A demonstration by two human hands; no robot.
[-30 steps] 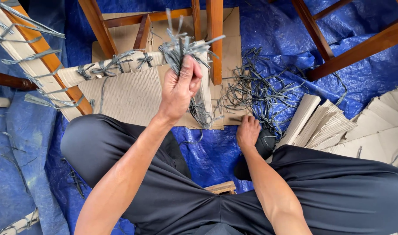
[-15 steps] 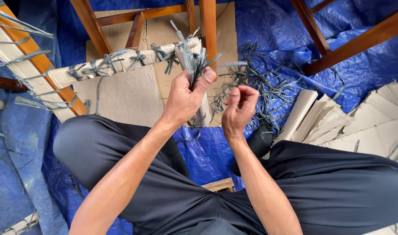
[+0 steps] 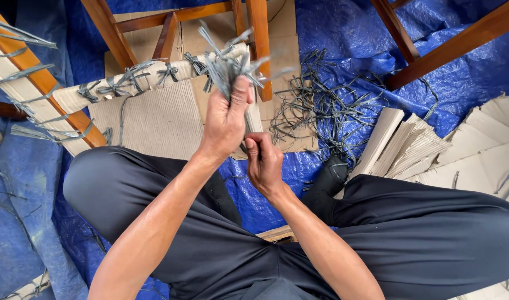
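Nearest the camera, the person sits cross-legged in dark trousers on a blue tarp. Just beyond the knees, the right hand is pinched shut on the lower ends of a bundle of grey strips, directly below the left hand, which is fisted around the bundle's middle, its loose ends fanning upward. Behind the bundle lies a strip-tied cardboard roll over flat cardboard. To the bundle's right lie loose grey strips and stacked cardboard pieces; wooden chair legs stand farthest.
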